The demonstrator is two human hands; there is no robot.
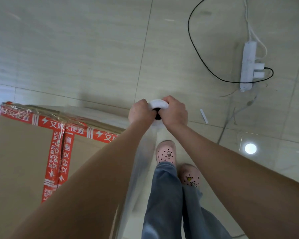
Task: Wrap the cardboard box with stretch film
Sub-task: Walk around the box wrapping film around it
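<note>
I see two bare forearms [93, 178] meeting at frame centre, where the left hand [141, 112] and right hand [173, 111] both curl round the upright stretch film roll [158, 104]. The cardboard box [21, 152] stands lower left, beside the left arm.

Your pale tiled floor [76, 49] carries the cardboard box [21, 152] at the lower left of the frame. At upper right lies a white power strip [248, 66], with a black cable [195, 49] looping to its left. A small white strip [204, 116] lies right of centre, and your pink shoes [166, 152] stand at lower centre.
</note>
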